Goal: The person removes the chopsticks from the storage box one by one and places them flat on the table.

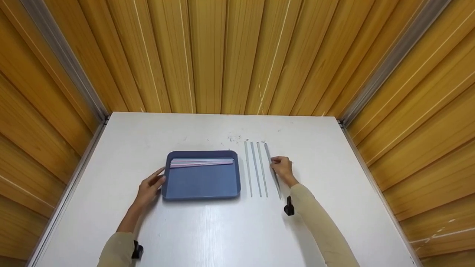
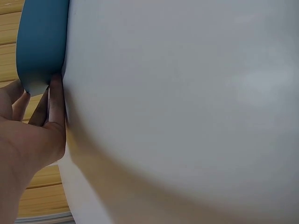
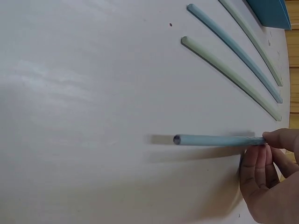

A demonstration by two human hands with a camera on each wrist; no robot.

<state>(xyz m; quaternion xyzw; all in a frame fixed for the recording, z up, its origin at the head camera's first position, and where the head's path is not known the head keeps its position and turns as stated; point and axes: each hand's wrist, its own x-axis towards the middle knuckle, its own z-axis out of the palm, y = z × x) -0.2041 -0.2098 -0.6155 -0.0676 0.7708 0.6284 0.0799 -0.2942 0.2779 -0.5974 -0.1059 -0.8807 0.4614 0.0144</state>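
Observation:
My right hand [image 1: 282, 167] pinches a light blue straw [image 3: 215, 140] between thumb and fingers. Its near end is lifted off the white table, with a shadow beneath. Left of it lie several straws side by side, pale green and light blue; one pale green straw [image 3: 229, 74] is nearest the held one. At the left side of a blue rectangular tray [image 1: 202, 181], my left hand [image 1: 148, 188] touches the outer wall with extended fingertips. Inside the tray, along its far side, lies a bundle of pink, white and bluish straws [image 1: 200, 162].
The white table [image 1: 207, 233] carries small dark marks [image 1: 234, 138] beyond the straws. Yellow wood-patterned panels [image 1: 207, 55] enclose the back and both sides, with grey metal rails in the corners. A small black device [image 1: 289, 206] sits at the right wrist.

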